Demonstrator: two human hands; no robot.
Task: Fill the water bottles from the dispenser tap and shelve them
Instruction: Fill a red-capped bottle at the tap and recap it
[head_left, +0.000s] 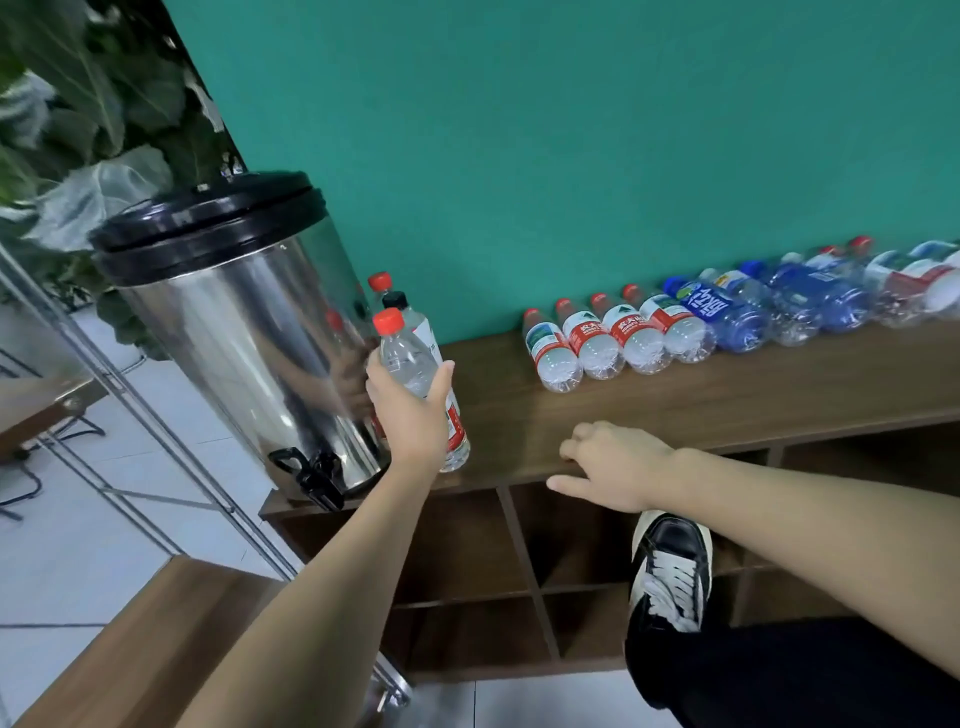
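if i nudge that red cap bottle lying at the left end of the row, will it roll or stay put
The end bottle lies on its side on the wooden top, so it would probably roll. It looks empty and clear, so likely light and easily shoved. Its neighbour seems to touch it on the right, so it would more likely roll left, towards the open space.

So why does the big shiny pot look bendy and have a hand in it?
Head view: the wide-angle lens tilts and curves the steel dispenser; its mirror-like side reflects the left hand and the bottle; the far bottles look stretched and blurry.
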